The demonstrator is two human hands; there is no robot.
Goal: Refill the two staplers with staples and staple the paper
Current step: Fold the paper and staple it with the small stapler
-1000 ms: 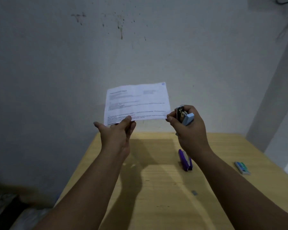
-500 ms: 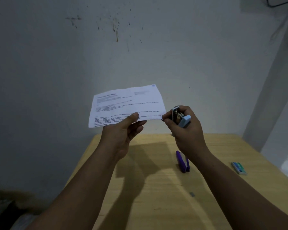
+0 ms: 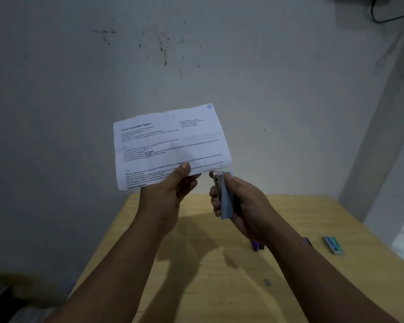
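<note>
Paper [image 3: 170, 145] is up in the air in front of the wall, above the table's far edge, printed side toward me, long axis roughly horizontal and tilted up to the right. My left hand [image 3: 170, 194] pinches its lower edge near the middle, thumb on the front, other fingers behind.

Light blue stapler [image 3: 225, 197] is in my right hand [image 3: 245, 206], fingers wrapped around the body, long axis near vertical, metal nose up. The nose sits just below the paper's lower right corner, near it but not touching, as far as I can tell. I can't tell whether the stapler's mouth is open.

Key relation: the paper's free corner is up and slightly left of the stapler nose, right hand is the nearer one to it. My read: next move is a short lift so the corner slides into the mouth, then squeeze. Sheet is only held at one point, so the corner may flop away when pushed.

Purple stapler [image 3: 257, 246] lies on the table [image 3: 219, 287] below my right wrist, mostly hidden by the forearm. Staple box [image 3: 334, 245] sits near the table's right edge. A small grey bit [image 3: 267, 283], maybe a strip of staples, lies closer to me, mid-table.
</note>
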